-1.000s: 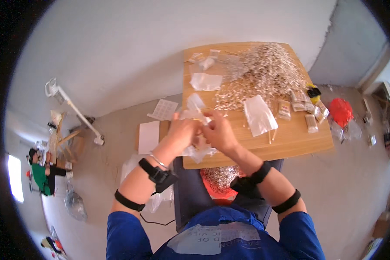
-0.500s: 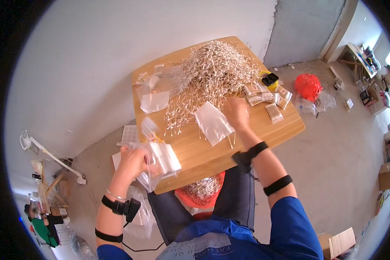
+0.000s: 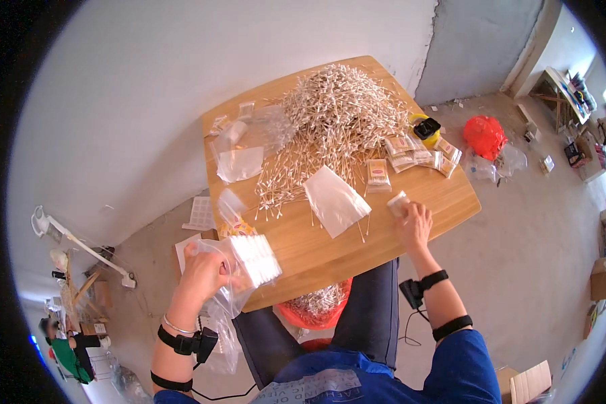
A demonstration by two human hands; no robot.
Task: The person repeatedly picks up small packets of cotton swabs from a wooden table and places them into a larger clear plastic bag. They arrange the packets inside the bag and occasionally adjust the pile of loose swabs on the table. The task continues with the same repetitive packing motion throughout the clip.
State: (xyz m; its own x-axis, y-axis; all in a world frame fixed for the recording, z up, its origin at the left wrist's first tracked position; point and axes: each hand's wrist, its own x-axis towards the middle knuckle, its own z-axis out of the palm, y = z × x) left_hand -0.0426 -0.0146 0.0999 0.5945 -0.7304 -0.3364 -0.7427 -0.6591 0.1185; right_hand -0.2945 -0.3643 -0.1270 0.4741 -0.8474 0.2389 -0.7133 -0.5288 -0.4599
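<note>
My left hand (image 3: pixel 202 275) is off the table's near left corner, gripping a stack of clear plastic bags (image 3: pixel 249 259). My right hand (image 3: pixel 414 225) rests near the table's right front edge, fingers on a small filled packet of cotton swabs (image 3: pixel 398 202). A big heap of loose cotton swabs (image 3: pixel 330 121) covers the far middle of the wooden table (image 3: pixel 316 249). An empty clear bag (image 3: pixel 335 200) lies flat in front of the heap. Several filled packets (image 3: pixel 411 155) lie to the right of it.
Loose clear bags (image 3: pixel 239 158) lie on the table's left side. A yellow and black tape dispenser (image 3: pixel 425 128) sits at the right edge. A red basin of swabs (image 3: pixel 316 306) is under the table at my knees. A red bag (image 3: pixel 485 135) lies on the floor.
My left hand has carried the bag stack from the table's middle to off its left corner. My right hand has moved right and set down a filled packet near the right edge.
</note>
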